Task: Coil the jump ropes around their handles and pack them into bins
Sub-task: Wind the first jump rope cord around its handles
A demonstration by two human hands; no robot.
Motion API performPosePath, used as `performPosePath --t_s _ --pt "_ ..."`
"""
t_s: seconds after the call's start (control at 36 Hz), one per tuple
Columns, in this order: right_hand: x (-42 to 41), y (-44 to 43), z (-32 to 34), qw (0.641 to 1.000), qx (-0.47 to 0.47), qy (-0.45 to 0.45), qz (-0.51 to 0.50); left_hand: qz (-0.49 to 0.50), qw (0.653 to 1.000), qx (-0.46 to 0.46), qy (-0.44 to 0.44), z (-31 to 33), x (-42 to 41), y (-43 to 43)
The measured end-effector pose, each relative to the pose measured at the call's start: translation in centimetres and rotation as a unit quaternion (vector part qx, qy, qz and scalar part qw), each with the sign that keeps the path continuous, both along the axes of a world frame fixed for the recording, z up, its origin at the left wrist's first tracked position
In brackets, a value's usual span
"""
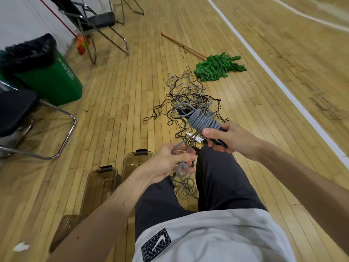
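Head view: closest in are a grey shirt [217,237] and dark trousers [221,178]. Between the legs, loose grey cord [186,188] lies in loops on the wooden floor [122,103]. Left of the legs, three clear brown bins [94,193] with dark latches stand in a row on the floor, running away from the camera.

Over the left knee, the left hand [168,161] has its fingers [186,157] curled round a stretch of grey rope [182,146], and a small loop of it hangs just below the hand. From there the rope rises to the right hand [232,138]. That hand's fingers are wrapped round a pair of black handles [219,141], with the thumb lying at the near end of the coil [203,121]. The coil is the same grey rope wound in many tight turns round the handles, whose far tips stick out beyond it, with one loose loop of rope beside them. Both hands are held in the air above the floor.

Under the coil, two white handles [194,138] lie on the floor at the near edge of a tangle [188,95] of thin dark and grey ropes. Beyond the tangle lies a green mop [217,67] on a wooden stick. Off to the left stand a green trash can [56,84] with a black liner and metal-framed chairs [98,25]. A white line [273,76] crosses the floor on the right.
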State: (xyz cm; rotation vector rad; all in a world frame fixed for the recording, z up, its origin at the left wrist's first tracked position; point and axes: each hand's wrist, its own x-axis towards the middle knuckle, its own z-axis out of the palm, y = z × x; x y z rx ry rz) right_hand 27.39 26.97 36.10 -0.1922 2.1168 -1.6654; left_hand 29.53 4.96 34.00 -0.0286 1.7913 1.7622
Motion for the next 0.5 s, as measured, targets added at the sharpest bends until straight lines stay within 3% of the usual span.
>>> performPosePath --t_s 0.33,0.5 --pt "-2.1 1.2 -2.9 0.985 0.092 0.048 -0.135 0.04 0.991 -0.12 0.036 -0.4 0.1 -1.3" --pt "-2.6 1.1 -4.2 0.967 0.195 0.081 -0.145 -0.014 0.965 -0.218 0.145 0.0 0.4 -1.2"
